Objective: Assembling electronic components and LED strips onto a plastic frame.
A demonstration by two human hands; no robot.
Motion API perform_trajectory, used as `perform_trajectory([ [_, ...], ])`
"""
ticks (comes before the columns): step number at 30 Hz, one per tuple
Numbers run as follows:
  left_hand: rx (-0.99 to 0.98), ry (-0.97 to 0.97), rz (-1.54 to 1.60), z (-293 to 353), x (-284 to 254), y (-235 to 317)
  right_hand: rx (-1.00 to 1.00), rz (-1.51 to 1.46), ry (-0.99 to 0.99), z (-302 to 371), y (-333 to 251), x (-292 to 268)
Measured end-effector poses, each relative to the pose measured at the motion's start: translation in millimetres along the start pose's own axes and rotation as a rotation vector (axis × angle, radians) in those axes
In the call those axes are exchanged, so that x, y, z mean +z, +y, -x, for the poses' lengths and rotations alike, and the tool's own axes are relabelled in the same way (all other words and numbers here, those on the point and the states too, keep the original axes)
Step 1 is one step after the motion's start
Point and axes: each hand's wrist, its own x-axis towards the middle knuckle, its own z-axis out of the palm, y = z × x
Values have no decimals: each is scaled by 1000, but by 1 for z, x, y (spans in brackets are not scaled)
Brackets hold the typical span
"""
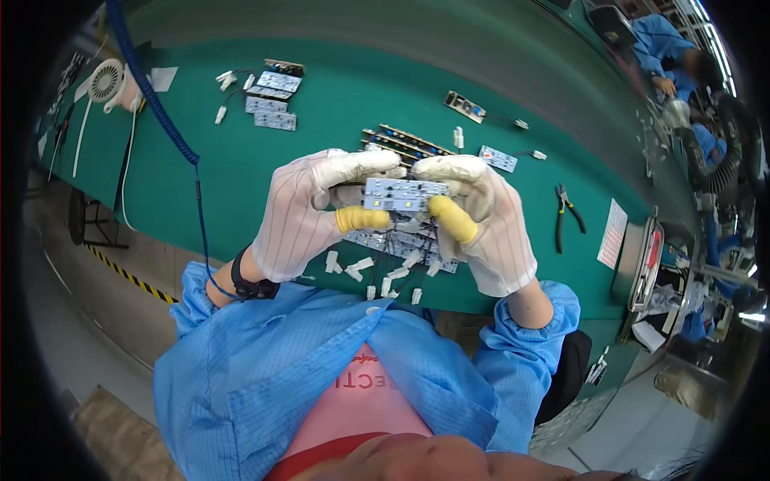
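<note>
Head view: left hand [301,212] and right hand [485,216] are pinching a small LED circuit board [395,195] by its ends at frame centre, keeping its face exposed.

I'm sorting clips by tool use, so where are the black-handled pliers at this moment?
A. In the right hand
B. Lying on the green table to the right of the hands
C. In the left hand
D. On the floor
B: the pliers lie untouched on the green table, off to the right, while the left hand and right hand both hold a small circuit board.
</note>
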Motion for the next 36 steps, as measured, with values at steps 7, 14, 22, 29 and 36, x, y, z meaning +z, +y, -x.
perform_trajectory([
  [7,37,54,-54,2,-7,-12,4,-288,48,8,3,13],
  [14,-5,-28,-60,0,-13,-8,-4,-344,89,10,3,15],
  [22,-58,-75,-23,6,-14,-9,-102,-250,125,11,14,15],
  [29,-8,-79,-39,2,-14,-11,-90,-112,140,12,18,13],
  [36,-54,-93,-26,1,-14,-3,-43,-197,125,12,12,14],
])
